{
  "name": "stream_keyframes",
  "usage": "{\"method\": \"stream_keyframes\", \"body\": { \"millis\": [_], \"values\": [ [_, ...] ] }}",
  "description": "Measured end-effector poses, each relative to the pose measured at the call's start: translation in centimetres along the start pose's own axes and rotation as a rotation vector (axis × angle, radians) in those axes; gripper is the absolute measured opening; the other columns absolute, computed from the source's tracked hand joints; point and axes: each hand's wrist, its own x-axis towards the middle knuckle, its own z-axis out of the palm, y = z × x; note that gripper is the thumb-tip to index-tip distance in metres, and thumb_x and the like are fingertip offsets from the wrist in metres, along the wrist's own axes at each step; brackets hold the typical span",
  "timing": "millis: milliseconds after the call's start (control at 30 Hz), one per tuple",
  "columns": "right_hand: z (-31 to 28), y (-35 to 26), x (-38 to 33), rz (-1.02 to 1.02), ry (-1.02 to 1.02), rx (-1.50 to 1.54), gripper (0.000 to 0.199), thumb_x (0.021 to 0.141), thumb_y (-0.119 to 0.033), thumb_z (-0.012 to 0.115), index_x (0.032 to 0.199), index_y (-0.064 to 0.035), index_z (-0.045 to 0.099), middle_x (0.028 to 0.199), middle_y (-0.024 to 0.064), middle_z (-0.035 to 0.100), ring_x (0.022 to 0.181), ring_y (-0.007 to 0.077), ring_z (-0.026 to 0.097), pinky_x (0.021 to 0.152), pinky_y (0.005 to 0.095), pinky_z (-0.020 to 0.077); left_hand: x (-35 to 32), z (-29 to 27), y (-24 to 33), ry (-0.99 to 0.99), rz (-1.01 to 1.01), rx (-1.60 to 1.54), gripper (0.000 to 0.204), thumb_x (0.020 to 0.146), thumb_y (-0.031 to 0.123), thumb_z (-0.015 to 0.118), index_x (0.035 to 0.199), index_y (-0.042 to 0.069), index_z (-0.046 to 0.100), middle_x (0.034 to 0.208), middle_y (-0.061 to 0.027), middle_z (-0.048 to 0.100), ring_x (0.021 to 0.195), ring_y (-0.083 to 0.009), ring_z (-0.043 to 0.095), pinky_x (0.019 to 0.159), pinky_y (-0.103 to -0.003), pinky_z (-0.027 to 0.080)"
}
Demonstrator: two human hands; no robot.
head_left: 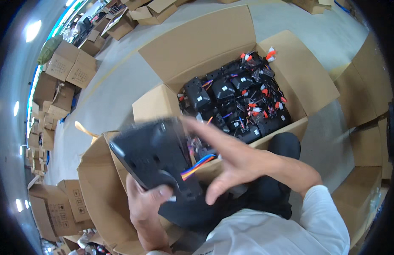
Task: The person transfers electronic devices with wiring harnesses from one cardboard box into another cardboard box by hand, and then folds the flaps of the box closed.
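My left hand (148, 199) grips the lower edge of a black plastic housing (152, 148), its thumb laid over the face. The housing is tilted above my lap, its upper edge smeared by motion. A bundle of blue, orange and yellow wires (197, 167) shows at its right side. My right hand (231, 163) is open, thumb and fingers spread wide. Its blurred fingertips reach the housing's upper right corner; whether they touch it I cannot tell. Beyond both hands, an open cardboard box (201, 46) holds several black plastic units (222, 89) with red and white connectors.
Close on my left stands another open carton (99, 191), its inside partly hidden. More cardboard (362, 182) rises on the right. Stacked cartons (71, 63) line the far left, on a grey floor (124, 72) with a yellow line. My knee (284, 146) is against the box.
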Motion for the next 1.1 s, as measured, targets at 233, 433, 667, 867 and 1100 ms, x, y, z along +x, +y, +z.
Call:
{"method": "stream_keyframes", "body": {
  "millis": [233,433,667,867,1100],
  "values": [
    [-4.1,12.7,1.1,0.862,-0.271,0.366,0.042,0.103,-0.032,0.089,0.124,0.0029,0.08,0.082,0.0057,0.073,0.072,0.0168,0.076,0.056,0.0378,0.0619,19.1,-0.1,-5.3,0.212,-0.054,0.253,0.048,0.111,0.022,0.083,0.146,-0.008,0.071,0.13,-0.0155,0.083,0.11,-0.021,0.082,0.098,-0.038,0.068],
    [-13.0,28.4,6.9,0.317,-0.113,-0.965,0.018,0.093,-0.013,0.077,0.105,-0.0029,0.087,0.108,0.0261,0.086,0.111,0.0462,0.085,0.096,0.0612,0.067,32.3,-1.9,-22.6,0.221,-0.181,0.719,0.061,0.104,0.03,0.088,0.142,-0.015,0.073,0.128,-0.0275,0.084,0.122,-0.0326,0.081,0.107,-0.046,0.062],
    [-10.5,35.4,10.4,0.119,-0.09,-1.058,0.013,0.094,-0.014,0.079,0.097,-0.0035,0.086,0.105,0.0211,0.084,0.096,0.0399,0.086,0.081,0.0543,0.0683,37.1,-1.6,-31.2,0.389,-0.058,1.346,0.094,0.104,0.038,0.09,0.168,-0.016,0.049,0.179,-0.0387,0.044,0.149,-0.0551,0.063,0.123,-0.057,0.055],
    [-13.6,36.0,7.4,0.136,-0.054,-1.112,0.013,0.093,-0.015,0.08,0.099,-0.0049,0.085,0.104,0.0177,0.083,0.094,0.0376,0.087,0.08,0.0495,0.0689,31.9,0.4,-32.8,-0.218,0.221,1.816,0.1,0.105,0.029,0.087,0.177,-0.014,0.032,0.184,-0.037,0.036,0.168,-0.0593,0.038,0.138,-0.063,0.04],
    [-11.8,35.6,19.3,-0.184,-0.188,-1.321,0.014,0.097,-0.024,0.077,0.102,-0.0119,0.082,0.103,0.0105,0.077,0.108,0.0313,0.079,0.092,0.0471,0.0621,34.0,-12.0,-36.1,0.154,0.224,1.856,0.085,0.11,0.024,0.075,0.177,-0.014,0.039,0.185,-0.0328,0.041,0.172,-0.0501,0.04,0.144,-0.055,0.034]
  ]
}}
